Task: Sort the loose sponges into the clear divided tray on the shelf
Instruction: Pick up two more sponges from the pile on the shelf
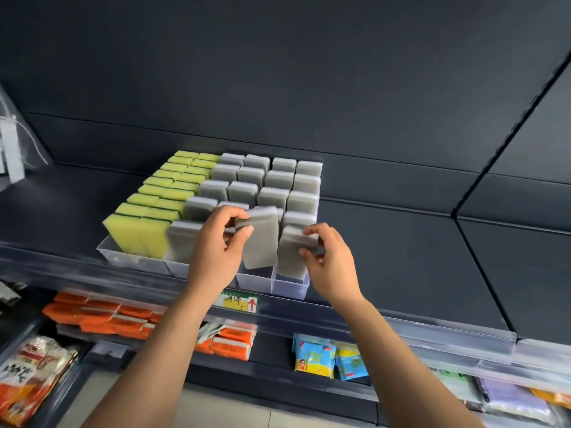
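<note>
The clear divided tray stands on the dark shelf. Its left rows hold yellow-green sponges and the other rows hold grey sponges, all upright. My left hand pinches a grey sponge by its upper left corner, tilted over a front compartment. To its right, my right hand grips another grey sponge by its top right edge; that sponge stands in the front right compartment.
A clear price rail with a yellow and green label runs along the shelf front. Below it lie orange packets and blue and yellow packets. A dark shelf board hangs overhead, and bare shelf extends right of the tray.
</note>
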`<action>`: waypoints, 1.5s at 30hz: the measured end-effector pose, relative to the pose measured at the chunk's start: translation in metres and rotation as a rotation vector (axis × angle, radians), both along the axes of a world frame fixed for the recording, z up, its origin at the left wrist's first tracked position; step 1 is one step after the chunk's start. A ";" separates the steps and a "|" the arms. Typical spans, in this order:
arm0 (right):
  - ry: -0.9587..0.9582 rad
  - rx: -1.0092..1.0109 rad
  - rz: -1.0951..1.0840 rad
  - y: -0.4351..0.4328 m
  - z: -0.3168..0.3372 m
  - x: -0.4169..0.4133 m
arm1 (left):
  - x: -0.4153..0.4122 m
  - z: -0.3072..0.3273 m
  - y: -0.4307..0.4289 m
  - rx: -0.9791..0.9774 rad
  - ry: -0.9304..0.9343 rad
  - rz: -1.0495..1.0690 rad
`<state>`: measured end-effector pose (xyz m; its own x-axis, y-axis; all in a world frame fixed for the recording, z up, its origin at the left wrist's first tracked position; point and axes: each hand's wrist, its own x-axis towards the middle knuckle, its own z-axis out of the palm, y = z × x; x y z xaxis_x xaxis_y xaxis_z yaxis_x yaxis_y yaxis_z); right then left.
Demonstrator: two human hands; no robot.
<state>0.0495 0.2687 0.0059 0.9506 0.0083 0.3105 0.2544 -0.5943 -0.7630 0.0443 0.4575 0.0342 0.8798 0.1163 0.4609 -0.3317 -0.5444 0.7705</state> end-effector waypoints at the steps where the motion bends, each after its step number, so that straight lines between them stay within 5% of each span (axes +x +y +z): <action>1: -0.005 -0.038 -0.005 0.001 -0.003 0.000 | 0.002 -0.001 0.001 0.006 0.001 -0.013; 13: -0.152 -0.275 -0.162 0.018 -0.016 -0.005 | 0.014 -0.006 0.024 0.235 -0.015 -0.189; 33: -0.222 -0.395 -0.230 0.022 -0.016 -0.007 | 0.023 -0.010 0.025 0.404 -0.107 -0.220; 45: -0.349 -0.529 -0.259 0.026 -0.018 -0.009 | 0.031 -0.022 0.022 0.721 -0.203 -0.234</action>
